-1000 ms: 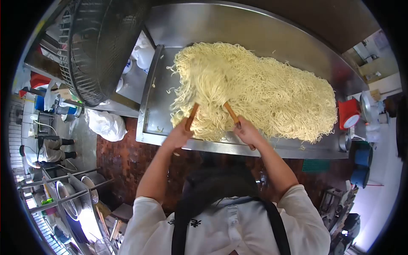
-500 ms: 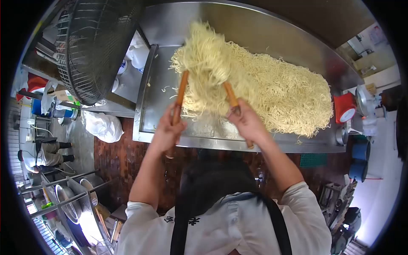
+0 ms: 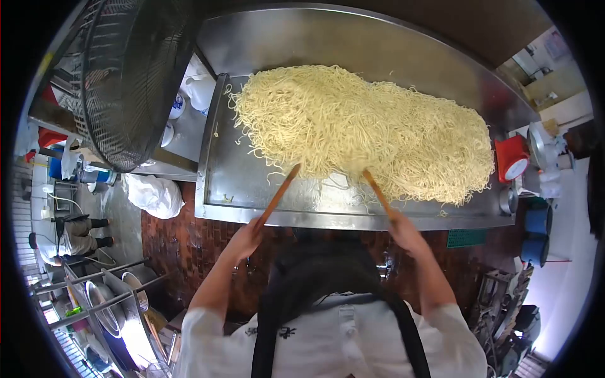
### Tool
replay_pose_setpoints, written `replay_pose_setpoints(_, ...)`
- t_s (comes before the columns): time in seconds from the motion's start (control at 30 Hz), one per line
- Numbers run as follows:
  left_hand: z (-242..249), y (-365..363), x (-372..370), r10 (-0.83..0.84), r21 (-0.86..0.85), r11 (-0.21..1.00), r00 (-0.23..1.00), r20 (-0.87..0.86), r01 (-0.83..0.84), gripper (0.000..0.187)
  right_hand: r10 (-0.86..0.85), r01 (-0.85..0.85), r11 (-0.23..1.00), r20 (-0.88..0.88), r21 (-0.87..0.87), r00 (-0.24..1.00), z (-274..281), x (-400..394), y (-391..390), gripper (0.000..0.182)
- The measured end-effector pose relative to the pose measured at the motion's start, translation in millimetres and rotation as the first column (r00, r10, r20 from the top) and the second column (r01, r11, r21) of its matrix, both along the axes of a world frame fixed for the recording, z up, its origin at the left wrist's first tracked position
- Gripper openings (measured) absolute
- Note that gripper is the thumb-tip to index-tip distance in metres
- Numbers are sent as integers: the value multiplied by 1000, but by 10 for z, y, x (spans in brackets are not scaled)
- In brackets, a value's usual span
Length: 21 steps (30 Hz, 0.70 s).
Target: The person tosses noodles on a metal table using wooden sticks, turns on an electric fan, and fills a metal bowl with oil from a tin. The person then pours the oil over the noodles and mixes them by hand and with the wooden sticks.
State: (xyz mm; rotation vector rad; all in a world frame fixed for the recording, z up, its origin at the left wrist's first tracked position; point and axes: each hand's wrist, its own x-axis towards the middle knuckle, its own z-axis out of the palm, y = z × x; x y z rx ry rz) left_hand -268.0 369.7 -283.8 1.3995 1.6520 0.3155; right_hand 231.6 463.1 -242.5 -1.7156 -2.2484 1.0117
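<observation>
A long heap of pale yellow noodles [image 3: 353, 126] lies across a stainless steel table [image 3: 242, 192] with a raised back wall. My left hand [image 3: 246, 239] is closed round a wooden stick [image 3: 279, 196], whose tip points at the noodles' front edge. In my right hand [image 3: 406, 232] is a second wooden stick [image 3: 378, 190], with its tip at the near side of the heap. Both hands are just in front of the table's front rim. Loose noodle strands lie on the metal between the two sticks, where the surface is wet and shiny.
A large black fan [image 3: 129, 88] stands at the left of the table. On the right are a red scale [image 3: 512, 157] and blue buckets [image 3: 535, 230]. A white sack [image 3: 153, 195] rests on the floor, and a person [image 3: 69, 239] stands far left. Metal racks [image 3: 104, 296] fill the lower left.
The noodles that were lifted between the sticks have dropped onto the heap's left part. Both hands have drawn back toward me with the sticks, which are now out of the noodles' middle.
</observation>
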Motion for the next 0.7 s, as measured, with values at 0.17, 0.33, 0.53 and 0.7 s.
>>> replay_pose_setpoints(0.17,447,749,952,154,-62,988,906,395,-141,61,-108,102,994,-208,-39,972,184,-810,454,27)
replay_pose_setpoints(0.33,19,286,894,291,-207,955,794,534,-211,63,-166,160,983,-58,-92,984,-15,-369,22,27)
replay_pose_setpoints(0.53,800,614,1026,415,-271,907,574,706,-322,57,-115,49,968,-263,-246,958,607,-1269,186,29)
replay_pose_setpoints(0.7,1202,454,836,348,-174,931,634,691,-322,57,-19,12,999,-207,-35,978,1377,-874,260,32)
